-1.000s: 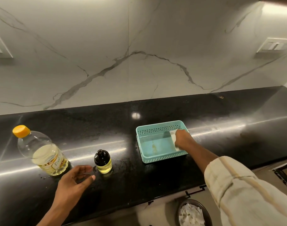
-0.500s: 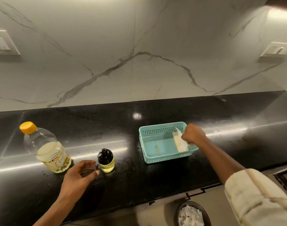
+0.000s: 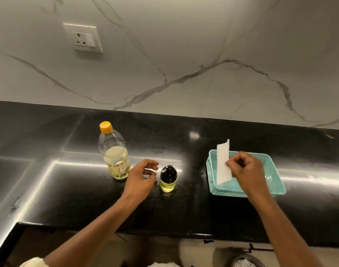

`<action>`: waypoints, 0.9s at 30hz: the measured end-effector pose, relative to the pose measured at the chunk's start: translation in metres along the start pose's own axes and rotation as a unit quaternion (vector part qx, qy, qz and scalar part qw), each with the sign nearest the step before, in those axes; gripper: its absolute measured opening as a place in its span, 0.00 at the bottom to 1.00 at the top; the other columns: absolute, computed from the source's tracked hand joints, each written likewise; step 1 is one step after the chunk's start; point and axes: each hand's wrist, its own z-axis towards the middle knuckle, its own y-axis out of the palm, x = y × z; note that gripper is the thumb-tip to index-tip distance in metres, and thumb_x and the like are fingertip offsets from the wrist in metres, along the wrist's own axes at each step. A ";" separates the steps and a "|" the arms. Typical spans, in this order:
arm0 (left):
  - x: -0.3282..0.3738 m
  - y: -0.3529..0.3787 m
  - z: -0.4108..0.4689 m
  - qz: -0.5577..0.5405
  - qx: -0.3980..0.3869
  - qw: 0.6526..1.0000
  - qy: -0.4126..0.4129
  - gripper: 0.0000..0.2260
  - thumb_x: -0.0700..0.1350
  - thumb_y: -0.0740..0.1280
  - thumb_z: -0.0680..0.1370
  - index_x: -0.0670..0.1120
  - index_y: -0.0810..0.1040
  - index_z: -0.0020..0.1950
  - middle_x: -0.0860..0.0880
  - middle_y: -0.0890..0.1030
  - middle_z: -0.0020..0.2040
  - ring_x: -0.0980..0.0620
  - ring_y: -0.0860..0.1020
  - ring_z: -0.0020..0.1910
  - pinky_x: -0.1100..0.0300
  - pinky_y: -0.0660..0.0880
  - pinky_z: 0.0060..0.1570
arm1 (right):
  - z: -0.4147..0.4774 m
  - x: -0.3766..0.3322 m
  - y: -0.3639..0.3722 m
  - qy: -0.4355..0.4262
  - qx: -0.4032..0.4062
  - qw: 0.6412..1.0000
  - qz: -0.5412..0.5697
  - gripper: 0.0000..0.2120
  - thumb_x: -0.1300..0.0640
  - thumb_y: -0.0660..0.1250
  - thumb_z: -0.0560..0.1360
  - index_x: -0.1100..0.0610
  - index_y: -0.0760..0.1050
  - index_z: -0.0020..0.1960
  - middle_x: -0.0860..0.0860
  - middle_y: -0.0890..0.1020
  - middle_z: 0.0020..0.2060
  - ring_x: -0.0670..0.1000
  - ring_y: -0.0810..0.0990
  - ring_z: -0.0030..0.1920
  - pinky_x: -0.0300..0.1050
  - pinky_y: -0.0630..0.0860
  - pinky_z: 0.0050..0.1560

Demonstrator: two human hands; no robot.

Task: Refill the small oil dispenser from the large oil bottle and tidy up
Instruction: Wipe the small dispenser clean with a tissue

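Black counter (image 3: 184,212): bottle label (image 3: 120,166) unreadable

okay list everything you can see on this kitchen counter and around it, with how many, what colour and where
large oil bottle: one, clear with orange cap, upright, counter left
small oil dispenser: one, black top, yellow oil, right of the bottle
basket: one, teal, counter right
paper towel: one, white, held up over the basket
counter: one, black, glossy
wall socket: one, white, marble wall, upper left
bin: one, dark, white paper inside, bottom edge
left hand: one, open, between bottle and dispenser
right hand: one, pinching the towel
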 end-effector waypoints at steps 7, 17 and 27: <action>-0.007 -0.010 0.032 0.011 -0.078 0.996 -0.030 0.27 0.29 0.73 0.72 0.53 0.80 0.66 0.51 0.83 0.66 0.51 0.82 0.65 0.61 0.81 0.53 | -0.032 0.008 0.091 -0.039 -0.104 0.993 -0.044 0.09 0.59 0.75 0.75 0.52 0.79 0.38 0.46 0.85 0.35 0.42 0.84 0.37 0.44 0.82 0.41; -0.040 0.030 0.016 0.035 -0.106 0.994 0.021 0.32 0.50 0.85 0.67 0.54 0.80 0.70 0.58 0.87 0.61 0.62 0.84 0.60 0.58 0.80 0.65 | -0.055 0.007 0.136 -0.062 -0.169 0.983 0.027 0.10 0.56 0.68 0.83 0.47 0.76 0.63 0.37 0.85 0.52 0.30 0.82 0.53 0.26 0.76 0.51; -0.047 0.046 0.014 0.042 -0.088 0.994 0.043 0.23 0.50 0.80 0.70 0.52 0.79 0.62 0.53 0.88 0.52 0.59 0.86 0.52 0.53 0.83 0.54 | -0.064 0.024 0.164 -0.048 -0.223 0.970 0.080 0.32 0.71 0.56 0.83 0.44 0.67 0.79 0.42 0.71 0.78 0.37 0.67 0.78 0.39 0.63 0.80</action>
